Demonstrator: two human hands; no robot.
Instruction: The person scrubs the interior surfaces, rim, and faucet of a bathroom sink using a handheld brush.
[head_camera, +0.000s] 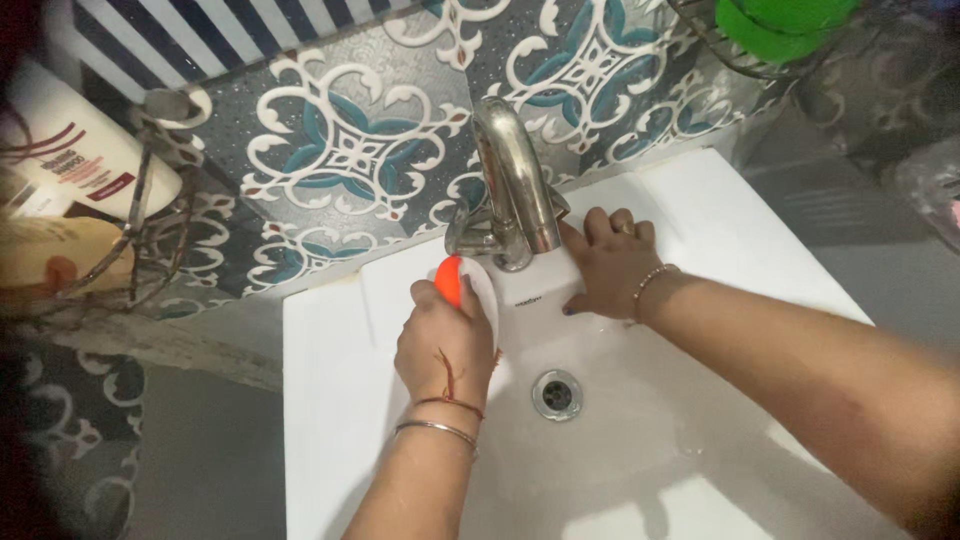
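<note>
My left hand (443, 345) is closed around an orange and white scrubbing brush (455, 283), pressed against the back wall of the white sink (330, 400) just left of the chrome tap (515, 190). My right hand (607, 262) rests flat on the sink's back ledge to the right of the tap base, fingers spread and touching the tap, holding nothing. The metal drain (557, 393) lies in the basin below both hands.
Patterned blue and white tiles (350, 150) cover the wall behind the sink. A wire rack (140, 230) at left holds a white bottle (75, 150). Another wire basket with a green object (770, 25) hangs at top right.
</note>
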